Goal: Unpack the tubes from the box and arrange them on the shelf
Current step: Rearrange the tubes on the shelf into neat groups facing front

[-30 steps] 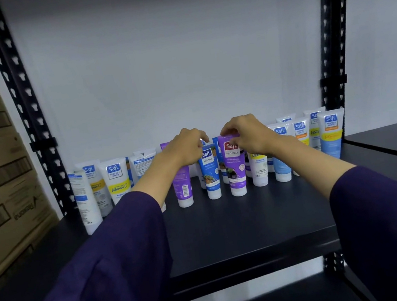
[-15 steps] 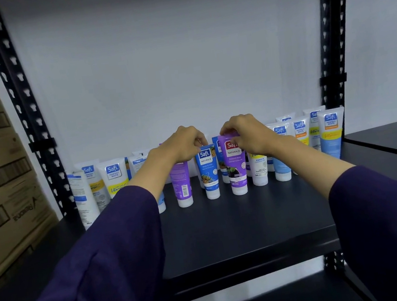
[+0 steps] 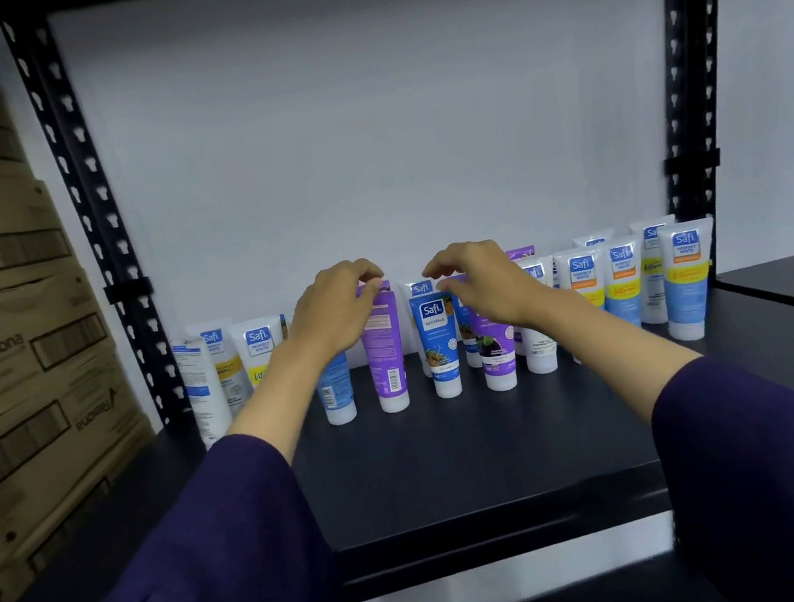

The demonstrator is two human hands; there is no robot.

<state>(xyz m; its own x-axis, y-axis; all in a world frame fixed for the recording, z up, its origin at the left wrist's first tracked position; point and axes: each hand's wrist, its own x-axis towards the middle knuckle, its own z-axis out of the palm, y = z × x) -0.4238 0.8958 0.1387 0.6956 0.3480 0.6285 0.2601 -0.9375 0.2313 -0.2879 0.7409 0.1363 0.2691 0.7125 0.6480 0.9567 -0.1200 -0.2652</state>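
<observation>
The dark shelf (image 3: 463, 467) holds a long row of tubes standing on their caps, running out to either side of the person's hands, and the view has drawn closer and tipped a little since a second ago. What has changed is the grip: half a second back the right hand was pinching the top of the purple tube with the dark fruit label (image 3: 494, 345), and now the right hand (image 3: 483, 282) is lifted just off it, fingers loosely curled and holding nothing. That tube stands by itself, so I judge it placed. The left hand (image 3: 334, 310) pinches the top edge of the other purple tube (image 3: 384, 349), label side turned away, apparently steadying or squaring it. Between the hands stands a blue tube (image 3: 439, 341), untouched. Both forearms reach forward, wrists level, palms down. No box is in sight near the hands.
</observation>
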